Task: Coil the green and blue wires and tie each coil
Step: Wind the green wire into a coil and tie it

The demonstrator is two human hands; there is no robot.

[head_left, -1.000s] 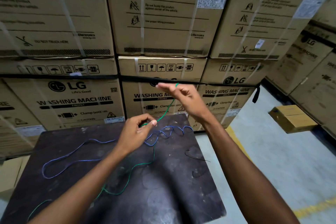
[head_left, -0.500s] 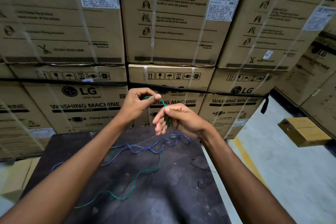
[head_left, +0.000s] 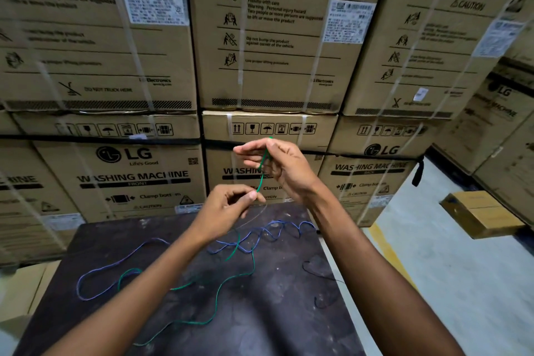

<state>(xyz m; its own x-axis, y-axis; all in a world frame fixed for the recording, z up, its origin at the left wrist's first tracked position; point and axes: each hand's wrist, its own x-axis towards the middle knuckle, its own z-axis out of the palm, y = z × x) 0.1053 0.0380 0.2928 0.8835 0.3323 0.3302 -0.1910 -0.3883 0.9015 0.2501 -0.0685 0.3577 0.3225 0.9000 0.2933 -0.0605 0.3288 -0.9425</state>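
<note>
Since a moment ago, right hand (head_left: 284,166) has risen, pinching thin green wire (head_left: 261,175) taut above left hand (head_left: 224,209), also pinching; wavy blue wire (head_left: 271,233) lies on scuffed dark tabletop (head_left: 260,326).

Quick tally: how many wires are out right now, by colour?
Green wire: 1, one end held between both hands
Blue wire: 1, loose on the table
Thin black wire: 1, near the table's right edge
Total: 3

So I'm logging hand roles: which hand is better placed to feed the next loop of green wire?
Probably the left hand: it pinches the green wire lower, nearest the slack on the table. The right hand holds the end.
</note>
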